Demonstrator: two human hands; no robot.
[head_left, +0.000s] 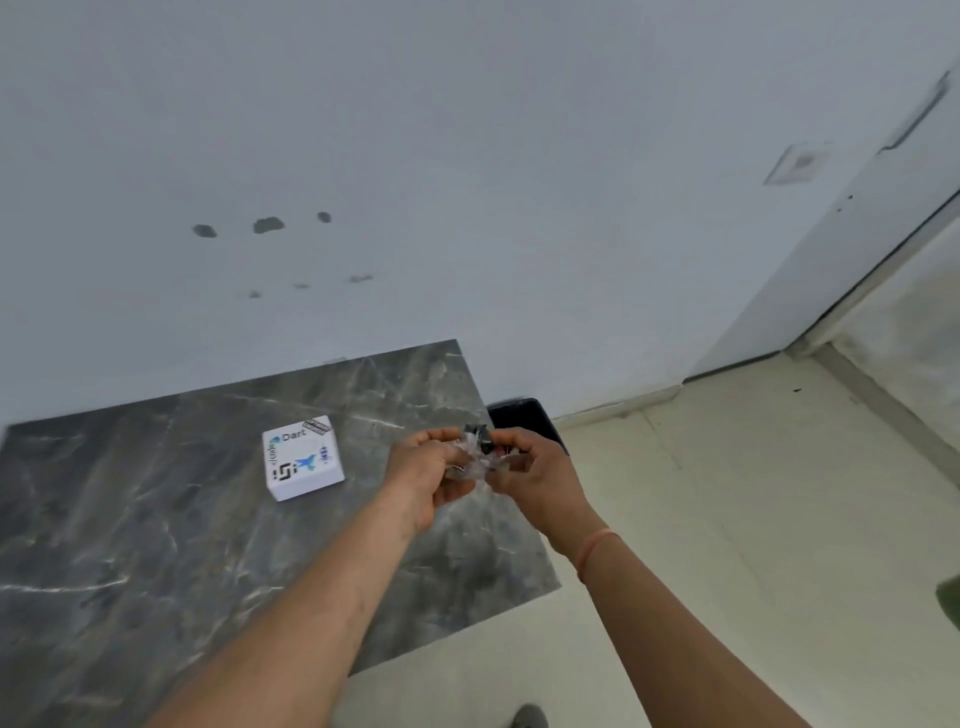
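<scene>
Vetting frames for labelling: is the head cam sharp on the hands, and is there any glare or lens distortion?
Head view: soft even light, faint shadows; the crumpled clear plastic wrapper pinched between left hand and right hand is blurred; the white sticker-covered box reads sharp; the grey marble tabletop shows mild sheen, no hard glare; wide-angle bending curves the dark door edge at right.

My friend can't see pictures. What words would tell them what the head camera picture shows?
A left hand and a right hand hold a small black thing wrapped in crinkly clear plastic between them, over a dark grey marble table. A white box with stickers lies on the table to their left, near a pale wall.
</scene>
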